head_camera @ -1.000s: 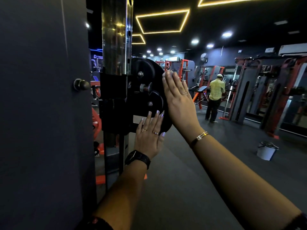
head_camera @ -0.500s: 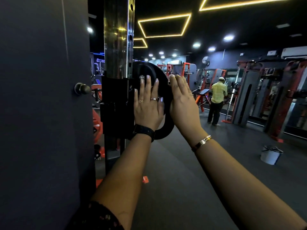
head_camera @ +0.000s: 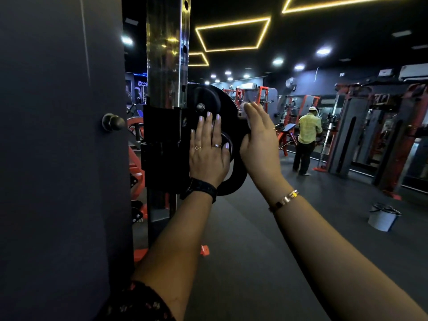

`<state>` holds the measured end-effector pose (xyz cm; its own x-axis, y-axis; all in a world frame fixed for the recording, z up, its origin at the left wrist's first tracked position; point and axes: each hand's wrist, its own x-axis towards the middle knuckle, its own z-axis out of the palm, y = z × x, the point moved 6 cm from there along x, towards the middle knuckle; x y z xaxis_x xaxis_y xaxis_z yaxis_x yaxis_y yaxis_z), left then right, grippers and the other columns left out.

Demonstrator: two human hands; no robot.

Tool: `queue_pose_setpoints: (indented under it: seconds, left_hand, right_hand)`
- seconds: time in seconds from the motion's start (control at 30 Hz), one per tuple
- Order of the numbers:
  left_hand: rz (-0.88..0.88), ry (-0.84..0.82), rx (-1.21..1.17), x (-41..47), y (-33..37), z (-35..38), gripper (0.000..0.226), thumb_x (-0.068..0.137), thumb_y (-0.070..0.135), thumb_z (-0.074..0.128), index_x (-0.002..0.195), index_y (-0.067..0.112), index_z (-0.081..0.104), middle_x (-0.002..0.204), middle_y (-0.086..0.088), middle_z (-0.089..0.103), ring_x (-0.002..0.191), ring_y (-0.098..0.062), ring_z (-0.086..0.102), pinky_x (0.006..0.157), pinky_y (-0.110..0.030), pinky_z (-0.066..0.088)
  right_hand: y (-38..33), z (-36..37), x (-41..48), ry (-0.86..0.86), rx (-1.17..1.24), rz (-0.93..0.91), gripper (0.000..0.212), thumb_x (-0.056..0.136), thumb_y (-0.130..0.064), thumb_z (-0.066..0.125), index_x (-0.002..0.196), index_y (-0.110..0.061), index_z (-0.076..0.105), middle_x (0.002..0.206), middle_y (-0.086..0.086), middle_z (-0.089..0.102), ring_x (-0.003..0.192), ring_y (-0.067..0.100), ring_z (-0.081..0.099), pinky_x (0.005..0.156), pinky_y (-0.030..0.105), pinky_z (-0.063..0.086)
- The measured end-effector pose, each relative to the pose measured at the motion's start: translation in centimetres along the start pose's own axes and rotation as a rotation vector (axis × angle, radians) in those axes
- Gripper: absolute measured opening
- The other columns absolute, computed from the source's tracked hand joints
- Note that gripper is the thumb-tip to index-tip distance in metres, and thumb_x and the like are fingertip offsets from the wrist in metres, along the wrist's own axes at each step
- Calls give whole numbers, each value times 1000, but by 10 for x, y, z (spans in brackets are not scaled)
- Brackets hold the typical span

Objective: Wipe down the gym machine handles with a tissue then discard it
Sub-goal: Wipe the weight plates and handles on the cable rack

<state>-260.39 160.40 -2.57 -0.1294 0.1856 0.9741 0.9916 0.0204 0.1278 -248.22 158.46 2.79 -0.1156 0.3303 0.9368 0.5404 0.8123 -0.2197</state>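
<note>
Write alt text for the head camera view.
Two bare hands press on a black round disc mounted on a chrome gym-machine column: the left hand lies flat on its face, the right hand against its right edge. Behind, a person in a yellow shirt stands among red machines, and a white bucket sits on the floor.

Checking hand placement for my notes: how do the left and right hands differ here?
The left hand lies flat on the face of the black disc, fingers up; the right hand rests against its right edge, seen side-on. The left wrist wears a black watch, the right a gold bracelet. Both have straight fingers.
</note>
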Motion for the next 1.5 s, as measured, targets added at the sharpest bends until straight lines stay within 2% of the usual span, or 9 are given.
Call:
queue_pose_setpoints:
  seconds: [0.1, 0.23, 0.33, 0.5, 0.63, 0.8, 1.0, 1.2, 1.5]
  left_hand:
    - [3, -6, 19, -2, -1, 3, 66, 95, 29, 40, 152, 8, 15, 158, -16, 23, 146, -26, 12, 118, -37, 1]
    - [12, -5, 35, -1, -1, 3, 68, 92, 29, 41, 152, 8, 16, 158, -15, 24, 145, -26, 14, 117, -39, 6]
    - [18, -12, 12, -1, -2, 3, 69, 92, 29, 43, 152, 9, 17, 158, -13, 24, 145, -25, 15, 117, -40, 9]
    - [38, -39, 19, 0, -3, 3, 67, 94, 31, 39, 152, 7, 17, 158, -14, 23, 145, -26, 14, 117, -40, 8]
    - [34, -45, -9, -1, -3, 1, 68, 93, 29, 44, 152, 7, 19, 158, -12, 24, 145, -26, 16, 118, -44, 17]
    - [42, -62, -22, -2, -3, 0, 67, 94, 31, 43, 152, 6, 18, 158, -13, 24, 145, -26, 17, 118, -44, 17]
    - [40, -90, -29, -2, -6, 0, 67, 95, 32, 39, 152, 8, 15, 159, -12, 21, 146, -26, 16, 119, -43, 15]
    - [10, -53, -86, -1, -1, -9, 64, 96, 28, 45, 152, 12, 19, 158, -10, 26, 145, -25, 23, 118, -45, 22]
    - [-23, -86, -121, 22, 1, -17, 58, 97, 31, 30, 151, 12, 28, 159, -10, 22, 146, -20, 22, 120, -40, 9]
  right_hand:
    - [-8, 6, 12, -74, -128, -179, 45, 84, 10, 47, 128, 3, 55, 130, 21, 55, 128, 38, 44, 110, 49, 35]
    - [0, 1, 34, -182, -98, -41, 46, 86, 7, 41, 126, -4, 59, 125, 15, 58, 116, 31, 52, 97, 34, 41]
    - [-1, -13, 18, -20, -66, 63, 50, 82, 11, 41, 128, -2, 58, 130, 18, 57, 121, 33, 52, 102, 36, 40]
    - [-24, 3, 18, -77, -207, -196, 31, 81, 9, 49, 107, 3, 65, 117, 20, 63, 117, 37, 54, 101, 40, 41]
    - [-5, 6, 32, -93, -134, -46, 36, 86, 7, 43, 116, -1, 62, 117, 17, 62, 112, 35, 54, 88, 34, 43]
    - [-10, 0, -3, 37, -43, 30, 52, 86, 10, 41, 137, 0, 47, 144, 19, 44, 137, 33, 36, 114, 36, 27]
    - [-9, 10, 22, -69, -172, -132, 40, 82, -3, 39, 114, -1, 62, 118, 16, 59, 116, 34, 51, 114, 51, 28]
    - [6, 10, -15, 45, -97, -227, 52, 90, 3, 37, 141, 2, 42, 148, 19, 38, 141, 35, 27, 118, 36, 20]
    - [-4, 21, 0, -56, -202, -234, 57, 94, -17, 29, 146, 6, 27, 155, 22, 22, 145, 35, 13, 119, 42, 13]
